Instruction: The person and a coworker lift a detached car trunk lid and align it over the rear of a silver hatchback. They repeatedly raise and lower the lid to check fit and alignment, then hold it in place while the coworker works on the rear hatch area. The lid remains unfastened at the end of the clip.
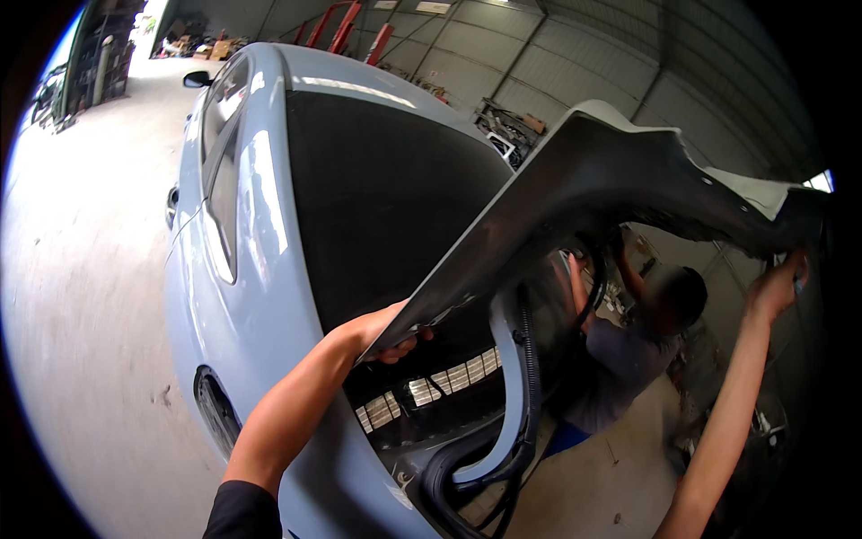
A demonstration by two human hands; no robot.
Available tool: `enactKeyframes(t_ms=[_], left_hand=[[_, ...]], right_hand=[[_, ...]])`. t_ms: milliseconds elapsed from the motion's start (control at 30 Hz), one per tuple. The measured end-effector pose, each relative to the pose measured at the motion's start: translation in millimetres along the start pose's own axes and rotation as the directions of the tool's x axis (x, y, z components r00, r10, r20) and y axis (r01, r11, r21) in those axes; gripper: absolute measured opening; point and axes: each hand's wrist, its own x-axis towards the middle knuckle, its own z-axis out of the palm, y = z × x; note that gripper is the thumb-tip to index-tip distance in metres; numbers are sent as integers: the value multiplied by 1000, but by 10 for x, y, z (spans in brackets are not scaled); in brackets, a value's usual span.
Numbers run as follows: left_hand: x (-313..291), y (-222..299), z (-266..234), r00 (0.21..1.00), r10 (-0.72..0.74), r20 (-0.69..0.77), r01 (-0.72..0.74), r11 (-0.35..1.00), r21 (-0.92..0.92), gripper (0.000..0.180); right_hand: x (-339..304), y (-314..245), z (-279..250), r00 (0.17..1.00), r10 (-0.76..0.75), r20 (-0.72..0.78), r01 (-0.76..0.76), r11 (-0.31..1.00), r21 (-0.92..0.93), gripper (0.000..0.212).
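Observation:
A large car body panel, shaped like a trunk lid (575,180), is held tilted over the rear of a light blue car (260,269). Its side toward me is dark, and a pale edge shows along the top. My left hand (392,337) has its fingers wrapped round the lower left edge, over the trunk opening. High on the right, my right hand (778,284) grips the far right end, its fingers partly hidden. Below the panel, a light blue curved hinge arm (509,386) rises from the trunk beside a black ribbed cable sleeve (530,346).
Across the trunk opening, a co-worker (628,359) in a dark shirt reaches up under the panel with both arms. The dark rear window (386,198) lies beyond my left hand. Red posts (343,29) and stacked boxes (220,47) stand at the back.

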Motion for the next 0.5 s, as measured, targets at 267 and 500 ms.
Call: enactKeyframes(t_ms=[267, 500], left_hand=[[14, -100, -160, 999, 31, 31, -29, 997, -68, 34], [12, -26, -99, 999, -13, 40, 17, 994, -111, 32]], right_hand=[[-232, -117, 246, 991, 47, -127, -36, 996, 84, 35], [-299, -261, 315, 983, -14, -183, 20, 999, 34, 34]])
